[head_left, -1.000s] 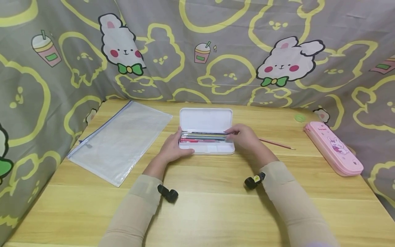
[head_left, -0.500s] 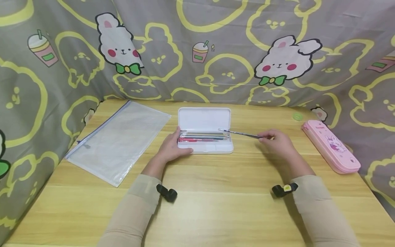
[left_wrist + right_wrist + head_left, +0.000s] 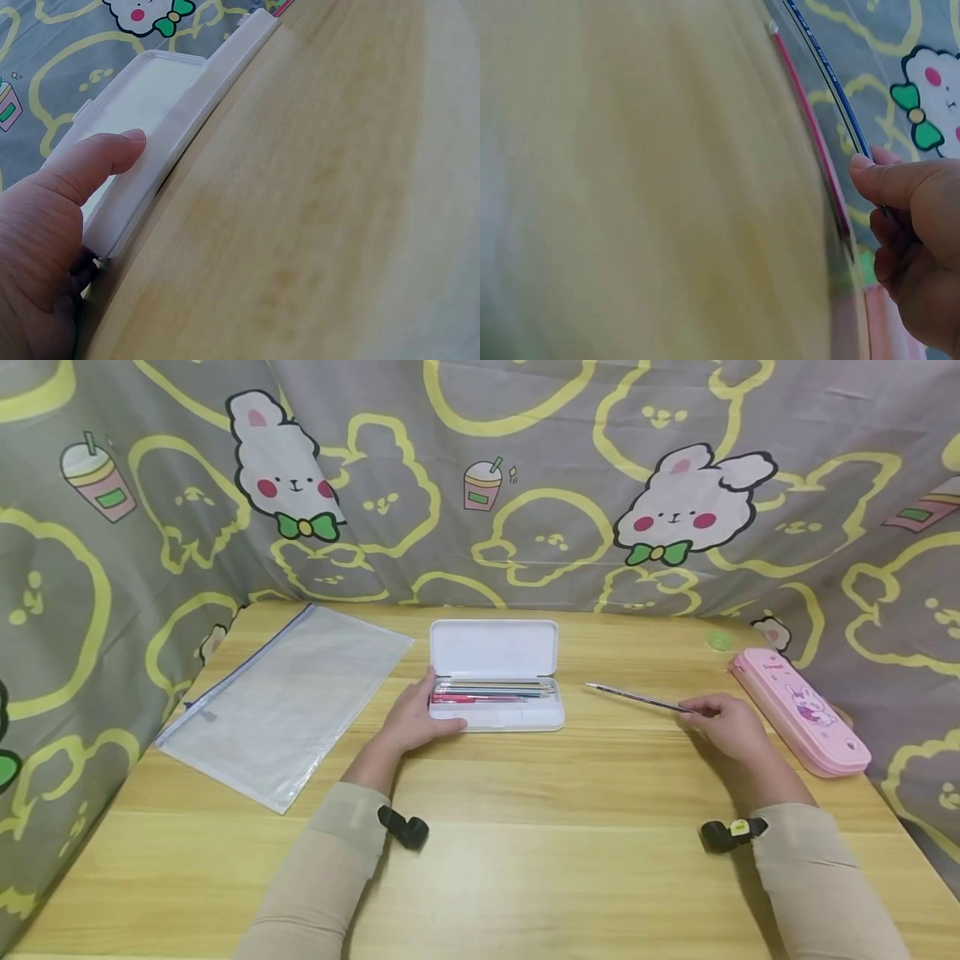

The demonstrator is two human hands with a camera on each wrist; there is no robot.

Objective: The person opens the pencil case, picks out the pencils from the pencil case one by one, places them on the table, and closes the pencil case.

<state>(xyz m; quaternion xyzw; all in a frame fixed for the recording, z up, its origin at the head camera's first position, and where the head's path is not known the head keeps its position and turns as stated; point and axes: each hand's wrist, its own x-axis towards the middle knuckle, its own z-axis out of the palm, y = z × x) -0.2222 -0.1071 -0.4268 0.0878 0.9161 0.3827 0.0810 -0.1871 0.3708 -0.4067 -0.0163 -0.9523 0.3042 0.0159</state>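
A white pencil case point(image 3: 493, 647) lies open on the table, its lid raised at the back. Several pencils point(image 3: 502, 685) and a red pen point(image 3: 461, 699) lie inside. My left hand point(image 3: 414, 720) grips the case's left end; in the left wrist view the thumb presses its front rim. To the right of the case, my right hand point(image 3: 723, 725) pinches a dark blue pencil point(image 3: 637, 697) near its dark tip, the other end pointing left toward the case. A red pencil point(image 3: 810, 124) lies on the table close by in the right wrist view.
A clear zip pouch point(image 3: 292, 706) with a blue zip lies flat at the left. On the right stands a pink zipped pencil case point(image 3: 802, 710) with a rabbit picture. Behind it is a small green round thing point(image 3: 719, 642). A patterned curtain point(image 3: 547, 560) borders the table.
My right hand has lifted the blue pencil out of the white pencil case and carried it right, over beside the red pencil. The left hand keeps its hold on the case.
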